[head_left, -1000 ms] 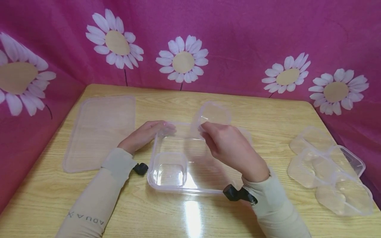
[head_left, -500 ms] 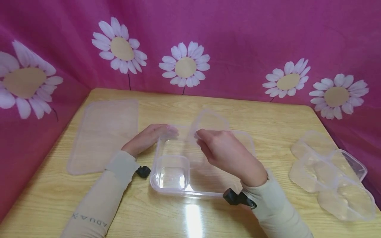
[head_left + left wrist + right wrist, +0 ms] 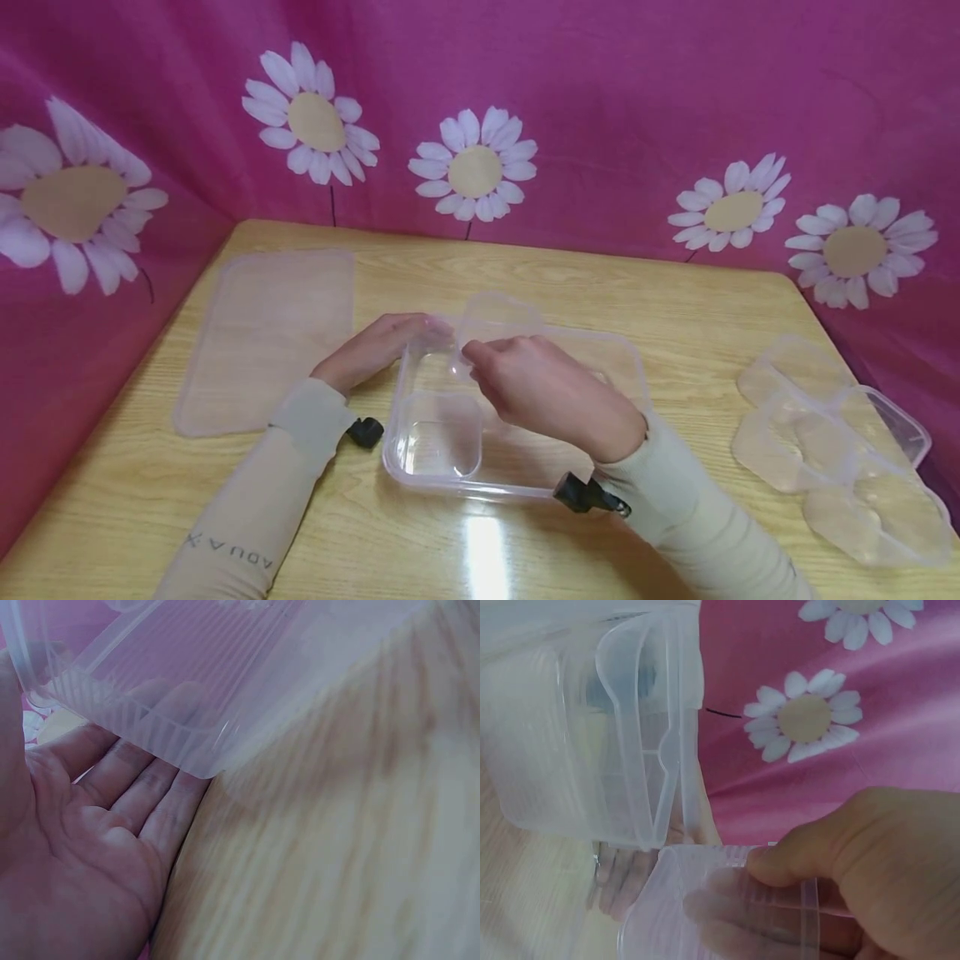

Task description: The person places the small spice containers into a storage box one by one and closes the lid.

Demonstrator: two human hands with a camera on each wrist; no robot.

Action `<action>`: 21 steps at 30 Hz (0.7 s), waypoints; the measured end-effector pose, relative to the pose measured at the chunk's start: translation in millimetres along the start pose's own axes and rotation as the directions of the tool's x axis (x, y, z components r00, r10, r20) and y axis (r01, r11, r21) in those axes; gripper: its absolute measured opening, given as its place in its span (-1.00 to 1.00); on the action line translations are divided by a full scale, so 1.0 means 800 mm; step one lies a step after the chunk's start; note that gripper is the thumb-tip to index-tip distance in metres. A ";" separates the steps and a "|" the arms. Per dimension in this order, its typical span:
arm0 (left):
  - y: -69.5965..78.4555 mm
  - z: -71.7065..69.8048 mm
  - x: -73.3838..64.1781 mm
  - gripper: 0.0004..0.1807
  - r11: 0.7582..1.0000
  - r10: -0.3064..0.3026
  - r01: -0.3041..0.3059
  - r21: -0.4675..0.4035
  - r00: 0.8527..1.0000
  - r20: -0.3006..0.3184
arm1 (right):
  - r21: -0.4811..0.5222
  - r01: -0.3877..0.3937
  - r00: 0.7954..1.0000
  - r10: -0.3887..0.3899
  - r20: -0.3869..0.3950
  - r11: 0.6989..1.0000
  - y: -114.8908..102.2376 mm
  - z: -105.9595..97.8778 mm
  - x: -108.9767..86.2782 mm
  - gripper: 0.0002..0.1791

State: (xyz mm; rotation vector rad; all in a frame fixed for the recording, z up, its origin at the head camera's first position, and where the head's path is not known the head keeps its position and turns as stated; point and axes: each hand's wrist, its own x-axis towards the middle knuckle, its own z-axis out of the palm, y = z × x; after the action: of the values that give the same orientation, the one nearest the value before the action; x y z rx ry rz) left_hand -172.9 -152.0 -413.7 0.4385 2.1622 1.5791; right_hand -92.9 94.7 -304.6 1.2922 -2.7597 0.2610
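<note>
A large clear plastic box [image 3: 517, 490] stands on the table in front of me. One small clear container [image 3: 442, 429] sits inside it at the near left corner. My left hand [image 3: 371, 354] lies at the box's far left corner; in the left wrist view its fingers stretch out against the ribbed box wall [image 3: 150, 697]. Over the box's far side, my right hand [image 3: 551, 396] pinches a second small clear container [image 3: 498, 312] by its wall. In the right wrist view the thumb is outside this tilted container [image 3: 656, 919], and several fingers show through the plastic.
A large flat translucent lid [image 3: 273, 333] lies on the table [image 3: 652, 300] at the left. Several more small clear containers [image 3: 813, 450] sit close together near the right edge. A pink curtain [image 3: 592, 125] with daisies hangs behind and beside the table.
My right hand has moved left with the small container, from the box's far middle toward its far left corner. The left hand stays at that corner. The head view has shifted slightly.
</note>
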 end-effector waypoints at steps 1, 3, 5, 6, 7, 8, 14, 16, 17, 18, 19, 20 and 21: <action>0.000 0.000 0.000 -0.57 1.000 0.002 -0.002 -0.002 1.000 0.001 | -0.002 0.010 1.000 -0.010 0.008 1.000 -0.001 0.000 0.002 -0.87; 0.001 0.000 -0.001 -0.56 1.000 0.000 0.000 -0.004 1.000 0.000 | 0.003 0.029 0.999 -0.029 0.021 1.000 -0.004 0.001 0.006 -0.88; 0.001 0.000 -0.001 -0.54 1.000 -0.010 0.010 -0.006 1.000 -0.003 | 0.014 0.045 0.998 -0.045 0.036 0.999 -0.006 0.002 0.010 -0.89; 0.000 0.000 -0.001 -0.52 1.000 -0.017 0.017 -0.007 1.000 -0.005 | 0.021 0.050 0.998 -0.051 0.044 0.999 -0.006 0.002 0.012 -0.90; 0.000 -0.001 -0.001 -0.50 1.000 -0.025 0.025 -0.008 1.000 -0.004 | 0.027 0.053 0.997 -0.054 0.052 0.998 -0.007 0.003 0.014 -0.90; 0.000 -0.001 0.000 -0.47 0.999 -0.035 0.035 -0.010 0.999 -0.004 | 0.038 0.055 0.996 -0.057 0.062 0.998 -0.007 0.003 0.016 -0.90; -0.002 -0.002 0.001 -0.34 0.998 -0.065 0.065 -0.011 0.998 -0.001 | 0.090 0.075 0.989 -0.086 0.119 0.993 -0.004 0.011 0.030 -0.90; -0.003 -0.003 0.002 -0.31 0.997 -0.071 0.071 0.004 0.997 -0.009 | 0.101 0.086 0.985 -0.099 0.138 0.991 -0.004 0.014 0.035 -0.91; -0.003 -0.003 0.002 -0.30 0.997 -0.071 0.071 0.011 0.997 -0.014 | 0.104 0.094 0.983 -0.109 0.148 0.990 -0.004 0.015 0.038 -0.92; -0.003 -0.003 0.002 -0.29 0.997 -0.072 0.073 0.020 0.997 -0.019 | 0.105 0.100 0.980 -0.116 0.160 0.989 -0.003 0.016 0.040 -0.92; -0.003 -0.004 0.003 -0.28 0.997 -0.073 0.073 0.027 0.997 -0.020 | 0.101 0.111 0.978 -0.127 0.169 0.989 -0.003 0.017 0.043 -0.94; -0.003 -0.004 0.003 -0.28 0.997 -0.070 0.071 0.033 0.997 -0.019 | 0.099 0.118 0.974 -0.135 0.180 0.988 -0.003 0.018 0.045 -0.94; -0.002 -0.004 0.004 -0.28 0.997 -0.068 0.069 0.039 0.997 -0.022 | 0.101 0.127 0.971 -0.144 0.189 0.987 -0.003 0.019 0.048 -0.95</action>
State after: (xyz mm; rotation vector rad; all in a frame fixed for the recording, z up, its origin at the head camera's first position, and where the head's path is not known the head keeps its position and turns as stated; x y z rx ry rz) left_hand -177.2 -154.1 -415.0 0.3580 2.2032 1.5121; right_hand -115.7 61.8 -313.4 1.6023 -2.8288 0.2614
